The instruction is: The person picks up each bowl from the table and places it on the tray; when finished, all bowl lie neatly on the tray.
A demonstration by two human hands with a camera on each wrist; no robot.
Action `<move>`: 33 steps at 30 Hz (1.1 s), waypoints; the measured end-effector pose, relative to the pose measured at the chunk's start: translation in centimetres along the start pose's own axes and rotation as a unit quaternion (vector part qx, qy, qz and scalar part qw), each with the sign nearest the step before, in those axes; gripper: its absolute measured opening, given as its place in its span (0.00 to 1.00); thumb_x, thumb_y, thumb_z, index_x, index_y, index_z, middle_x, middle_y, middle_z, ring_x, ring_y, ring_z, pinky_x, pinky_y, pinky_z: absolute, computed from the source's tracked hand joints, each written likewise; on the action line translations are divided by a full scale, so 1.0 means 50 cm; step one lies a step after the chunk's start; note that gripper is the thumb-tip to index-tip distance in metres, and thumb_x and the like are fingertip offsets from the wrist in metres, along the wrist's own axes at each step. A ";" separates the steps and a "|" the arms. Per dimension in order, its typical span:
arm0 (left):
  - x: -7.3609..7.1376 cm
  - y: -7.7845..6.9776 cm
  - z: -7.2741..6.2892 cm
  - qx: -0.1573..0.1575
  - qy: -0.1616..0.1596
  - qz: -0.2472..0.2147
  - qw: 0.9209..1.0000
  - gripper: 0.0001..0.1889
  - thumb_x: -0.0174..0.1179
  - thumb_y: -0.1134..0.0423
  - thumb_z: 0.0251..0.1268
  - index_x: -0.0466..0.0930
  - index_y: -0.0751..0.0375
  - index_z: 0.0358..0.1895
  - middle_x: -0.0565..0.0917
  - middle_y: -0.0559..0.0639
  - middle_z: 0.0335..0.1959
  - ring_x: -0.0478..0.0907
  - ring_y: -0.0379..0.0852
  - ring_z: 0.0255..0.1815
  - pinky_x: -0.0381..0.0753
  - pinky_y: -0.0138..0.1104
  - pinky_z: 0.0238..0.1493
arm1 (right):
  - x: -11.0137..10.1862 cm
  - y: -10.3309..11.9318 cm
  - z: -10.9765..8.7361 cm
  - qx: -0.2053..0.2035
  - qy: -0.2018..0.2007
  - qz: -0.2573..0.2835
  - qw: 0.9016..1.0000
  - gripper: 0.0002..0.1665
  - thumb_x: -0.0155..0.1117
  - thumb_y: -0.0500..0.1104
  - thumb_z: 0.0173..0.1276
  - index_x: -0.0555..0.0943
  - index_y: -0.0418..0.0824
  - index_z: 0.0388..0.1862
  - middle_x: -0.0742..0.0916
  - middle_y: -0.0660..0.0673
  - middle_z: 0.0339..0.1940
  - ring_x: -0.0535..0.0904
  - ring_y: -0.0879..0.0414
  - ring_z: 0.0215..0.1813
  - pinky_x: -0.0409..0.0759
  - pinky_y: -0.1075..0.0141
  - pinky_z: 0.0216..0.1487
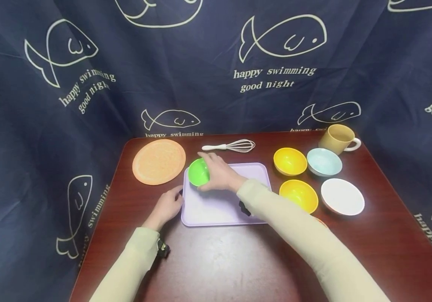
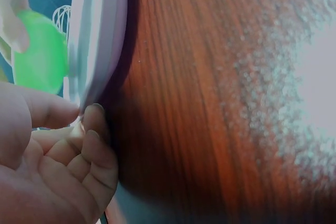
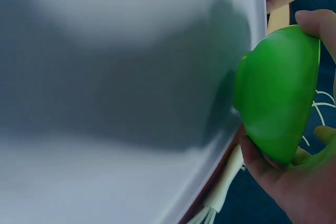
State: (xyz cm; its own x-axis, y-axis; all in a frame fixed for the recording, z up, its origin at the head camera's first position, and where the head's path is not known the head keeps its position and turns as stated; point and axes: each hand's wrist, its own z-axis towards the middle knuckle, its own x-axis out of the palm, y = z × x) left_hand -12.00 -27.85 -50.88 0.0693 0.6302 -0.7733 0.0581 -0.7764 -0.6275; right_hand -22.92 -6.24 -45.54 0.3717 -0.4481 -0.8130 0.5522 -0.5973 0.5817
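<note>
A small green bowl [image 1: 198, 172] is in my right hand [image 1: 220, 172], thumb and fingers gripping opposite sides of its rim. It is over the upper left corner of a lilac tray [image 1: 216, 212]. In the right wrist view the base of the bowl [image 3: 278, 93] faces the tray surface; whether they touch I cannot tell. At the tray's left edge is my left hand [image 1: 168, 205]. The left wrist view has its thumb and curled fingers [image 2: 94, 150] pinching the rim of the tray [image 2: 100, 30].
An orange round mat [image 1: 159, 162] lies at the back left, a whisk [image 1: 231, 146] behind the tray. To the right stand yellow bowls [image 1: 290, 162], a light blue bowl [image 1: 324, 162], a white bowl [image 1: 342, 197] and a tan mug [image 1: 336, 139]. Something orange is partly hidden by my right sleeve.
</note>
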 end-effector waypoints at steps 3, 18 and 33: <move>0.000 -0.003 0.000 0.004 0.002 0.000 1.000 0.26 0.55 0.69 0.70 0.75 0.68 0.71 0.77 0.49 0.27 0.74 0.47 0.29 0.77 0.44 0.41 | 0.016 0.000 0.007 0.000 0.005 0.009 1.000 0.75 0.89 0.54 0.45 0.53 0.42 0.85 0.69 0.34 0.73 0.69 0.40 0.70 0.71 0.48 0.69; 0.003 -0.001 0.000 0.006 0.007 -0.007 1.000 0.28 0.55 0.70 0.67 0.73 0.70 0.72 0.78 0.49 0.29 0.75 0.46 0.30 0.76 0.42 0.39 | 0.045 0.004 0.016 -0.009 -0.010 0.019 1.000 0.78 0.90 0.56 0.45 0.52 0.39 0.85 0.67 0.35 0.75 0.65 0.40 0.75 0.64 0.50 0.75; 0.010 0.000 -0.001 0.008 0.010 -0.008 1.000 0.28 0.54 0.69 0.68 0.73 0.70 0.71 0.78 0.52 0.32 0.75 0.48 0.32 0.75 0.44 0.41 | -0.081 0.021 -0.192 -0.033 -0.042 -0.058 0.997 0.64 0.70 0.73 0.61 0.57 0.42 0.85 0.67 0.42 0.81 0.59 0.48 0.81 0.58 0.50 0.78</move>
State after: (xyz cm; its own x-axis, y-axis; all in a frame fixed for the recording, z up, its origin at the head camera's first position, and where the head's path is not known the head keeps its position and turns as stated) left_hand -11.91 -27.51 -51.28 0.0884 0.6419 -0.7617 0.0441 -0.7664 -0.6408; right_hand -16.68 1.33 -41.89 0.2406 -0.4344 -0.8680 0.6370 -0.6041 0.4789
